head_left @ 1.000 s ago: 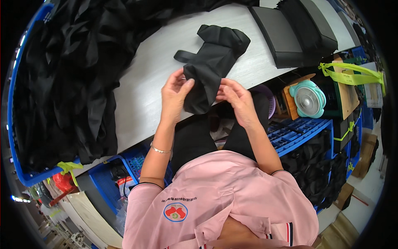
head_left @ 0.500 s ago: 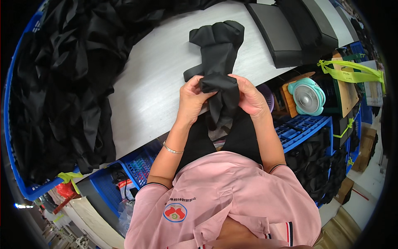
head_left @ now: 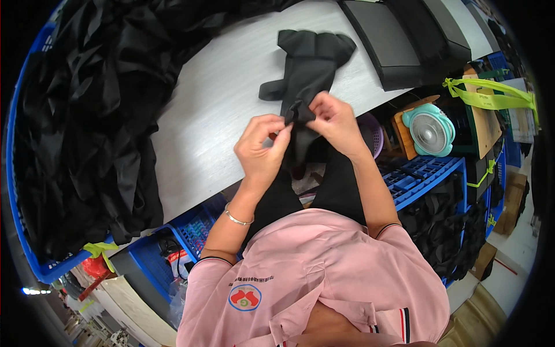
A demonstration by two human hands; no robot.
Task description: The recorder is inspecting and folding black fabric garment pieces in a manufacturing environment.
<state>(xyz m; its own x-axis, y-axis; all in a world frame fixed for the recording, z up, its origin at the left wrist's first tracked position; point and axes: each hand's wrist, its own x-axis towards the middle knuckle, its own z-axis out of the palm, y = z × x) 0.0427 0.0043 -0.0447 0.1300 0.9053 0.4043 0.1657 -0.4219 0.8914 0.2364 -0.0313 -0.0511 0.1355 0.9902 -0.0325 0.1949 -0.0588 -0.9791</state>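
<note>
A black fabric piece with a short side strap lies partly on the pale table, its near end hanging over the edge above my lap. My left hand pinches a fold of it between thumb and fingers. Close beside, my right hand grips the same fold from the other side, fingers curled. The gathered fabric between both hands is slightly blurred, so its exact shape does not show.
A blue crate heaped with black fabric stands at the left. Black flat panels are stacked at the far right of the table. A turquoise fan, a purple basket and blue crates sit at the right.
Both hands have changed their hold, bunching the near part of the fabric into a smaller fold. The fabric's far end has swung to the right.
</note>
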